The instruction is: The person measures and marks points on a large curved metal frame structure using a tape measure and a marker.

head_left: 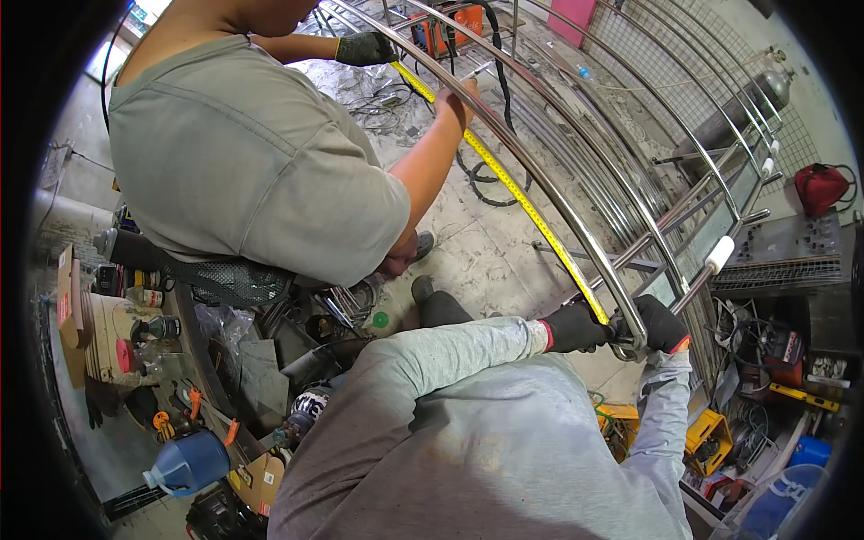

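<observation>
Yellow tape measure lies stretched along the top of a curved steel tube, running from upper left down to lower right.

Our left hand, in a black glove, is closed on the lower end of the tape, pressing it against the tube. Our right hand, also gloved, is clamped around the same tube just past the tape's end, where the tube meets a cross bar. The 2 hands sit close together, a short gap between them.

At the far end a co-worker in a grey T-shirt leans over the tube: 1 gloved hand holds the tape near its upper end, 1 bare hand rests on the tube further down.

The tube is the nearest bar of a large curved railing frame lying over a marble floor.

Around it:
- gas cylinder behind the frame
- red bag at right
- yellow crate at lower right
- blue jug among tools at lower left
</observation>
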A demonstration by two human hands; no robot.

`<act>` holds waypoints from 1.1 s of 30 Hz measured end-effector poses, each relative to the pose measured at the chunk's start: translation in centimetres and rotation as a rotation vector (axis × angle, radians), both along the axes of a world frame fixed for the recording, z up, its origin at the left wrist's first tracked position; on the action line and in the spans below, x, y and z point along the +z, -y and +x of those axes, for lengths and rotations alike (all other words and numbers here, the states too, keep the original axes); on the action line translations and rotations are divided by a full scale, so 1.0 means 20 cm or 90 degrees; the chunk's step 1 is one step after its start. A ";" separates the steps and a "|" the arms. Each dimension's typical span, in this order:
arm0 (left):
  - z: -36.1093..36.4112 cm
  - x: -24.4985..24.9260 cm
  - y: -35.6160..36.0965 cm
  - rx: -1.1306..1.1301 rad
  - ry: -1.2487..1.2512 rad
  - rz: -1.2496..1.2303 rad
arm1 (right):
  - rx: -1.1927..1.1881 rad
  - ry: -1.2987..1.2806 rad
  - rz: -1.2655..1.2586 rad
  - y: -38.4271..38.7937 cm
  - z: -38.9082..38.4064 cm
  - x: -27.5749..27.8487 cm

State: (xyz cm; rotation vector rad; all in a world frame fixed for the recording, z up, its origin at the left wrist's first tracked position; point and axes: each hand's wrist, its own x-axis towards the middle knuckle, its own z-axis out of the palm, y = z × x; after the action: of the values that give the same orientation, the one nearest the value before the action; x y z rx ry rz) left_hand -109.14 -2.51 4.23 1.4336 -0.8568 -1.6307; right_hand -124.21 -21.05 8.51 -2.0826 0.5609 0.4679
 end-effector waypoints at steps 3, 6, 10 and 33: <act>0.00 0.01 0.00 -0.005 0.013 0.012 | -0.005 0.004 0.015 0.00 0.00 0.00; 0.00 0.00 0.00 0.001 0.012 -0.003 | -0.011 0.003 0.012 0.00 0.00 0.00; -0.02 -0.08 0.02 -0.002 0.007 0.014 | -0.014 0.000 -0.030 -0.03 0.01 0.06; 0.39 -0.03 -0.16 0.332 -0.212 0.004 | -0.095 0.086 0.005 -0.10 0.02 -0.02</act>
State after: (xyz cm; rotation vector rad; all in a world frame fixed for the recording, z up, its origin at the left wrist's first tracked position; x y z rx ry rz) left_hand -101.27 0.79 3.63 1.2105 -0.2564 -1.4051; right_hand -123.82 -19.01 8.07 -2.0299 0.6284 0.2408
